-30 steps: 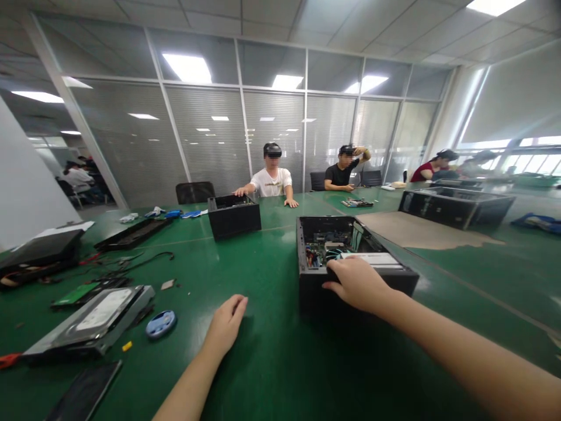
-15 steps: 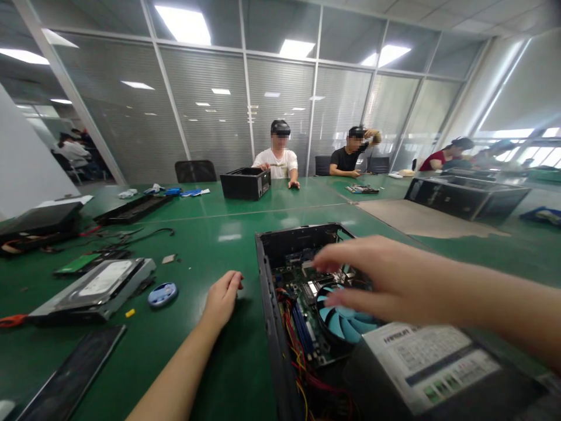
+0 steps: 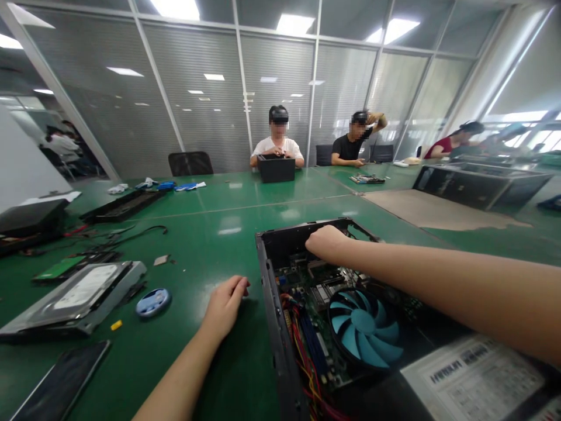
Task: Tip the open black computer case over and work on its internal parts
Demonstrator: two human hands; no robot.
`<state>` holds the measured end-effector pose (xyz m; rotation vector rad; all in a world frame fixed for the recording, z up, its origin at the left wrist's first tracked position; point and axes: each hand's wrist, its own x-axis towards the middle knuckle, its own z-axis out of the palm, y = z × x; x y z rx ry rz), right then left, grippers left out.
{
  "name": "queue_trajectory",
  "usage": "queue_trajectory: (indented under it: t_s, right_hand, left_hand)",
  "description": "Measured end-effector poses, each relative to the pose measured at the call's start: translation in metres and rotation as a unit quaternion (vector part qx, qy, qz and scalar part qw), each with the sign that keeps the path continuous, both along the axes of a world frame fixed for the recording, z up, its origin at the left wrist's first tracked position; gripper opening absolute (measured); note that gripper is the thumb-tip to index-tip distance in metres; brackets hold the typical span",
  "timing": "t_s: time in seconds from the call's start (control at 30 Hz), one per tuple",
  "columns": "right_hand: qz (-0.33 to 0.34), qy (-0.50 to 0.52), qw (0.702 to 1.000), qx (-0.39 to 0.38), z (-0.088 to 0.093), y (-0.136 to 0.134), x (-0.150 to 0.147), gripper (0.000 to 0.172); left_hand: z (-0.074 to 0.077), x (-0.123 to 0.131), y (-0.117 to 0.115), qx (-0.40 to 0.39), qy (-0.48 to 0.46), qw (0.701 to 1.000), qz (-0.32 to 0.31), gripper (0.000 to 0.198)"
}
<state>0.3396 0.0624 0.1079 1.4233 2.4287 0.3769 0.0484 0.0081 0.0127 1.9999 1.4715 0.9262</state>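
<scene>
An open black computer case (image 3: 268, 292) lies on the green table in front of me, with a motherboard (image 3: 302, 278), a blue-bladed cooling fan (image 3: 363, 320) and a labelled power supply (image 3: 477, 374) inside. My right hand (image 3: 326, 242) is over the case's far end, closed and bent downward by the back wall; its fingertips and anything in them are hidden. My left hand (image 3: 225, 307) rests on the table just left of the case, fingers curled in, with nothing visible in it. Red and yellow wires (image 3: 302, 345) run along the case's left side.
Left on the table are a hard drive (image 3: 87, 289) in a bracket, a round blue dish (image 3: 153, 303), a small yellow piece (image 3: 116, 325) and a dark flat panel (image 3: 61, 380). Across the table, a person (image 3: 277, 146) handles a black box (image 3: 277, 169). Brown cardboard (image 3: 429, 207) lies right.
My right hand has gone from spread fingers above the fan to a closed shape at the case's far end. My left hand stays put. The person opposite has turned the black box.
</scene>
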Motion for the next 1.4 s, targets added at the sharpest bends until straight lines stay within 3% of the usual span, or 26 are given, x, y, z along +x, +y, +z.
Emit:
queue_trajectory:
  t_s: [0.2, 0.4, 0.6, 0.7, 1.03, 1.2, 1.3, 1.4]
  right_hand:
    - [0.004, 0.043, 0.998, 0.04, 0.017, -0.003, 0.0, 0.015]
    - [0.094, 0.171, 0.98, -0.045, 0.031, -0.002, 0.017, 0.029]
    - [0.059, 0.038, 0.996, 0.053, 0.034, -0.012, 0.015, 0.015]
    - [0.055, -0.019, 0.997, 0.052, 0.033, -0.018, 0.007, 0.017]
    - [0.012, -0.009, 1.0, 0.002, 0.018, -0.002, 0.006, 0.021]
    - [0.009, 0.01, 1.0, -0.012, 0.015, -0.01, -0.007, 0.019]
    - [0.008, 0.005, 1.0, 0.005, 0.031, -0.025, -0.017, 0.015]
    - [0.037, 0.066, 0.996, -0.037, 0.066, -0.064, -0.012, 0.039]
  left_hand:
    - [-0.003, -0.003, 0.003, -0.008, -0.012, 1.0, 0.009, 0.048]
    - [-0.005, -0.003, 0.005, -0.013, -0.025, 1.0, -0.004, 0.046]
    - [-0.007, -0.002, 0.007, -0.032, -0.025, 0.999, -0.005, 0.047]
    - [-0.006, -0.002, 0.007, -0.032, -0.025, 0.999, -0.004, 0.045]
    - [-0.002, -0.001, 0.005, -0.03, -0.018, 0.999, -0.005, 0.045]
    - [-0.002, -0.004, 0.006, -0.037, -0.026, 0.999, -0.01, 0.045]
    - [-0.002, -0.006, 0.004, -0.027, -0.024, 0.999, -0.011, 0.046]
    - [0.0, -0.007, 0.002, -0.02, -0.024, 0.999, -0.013, 0.048]
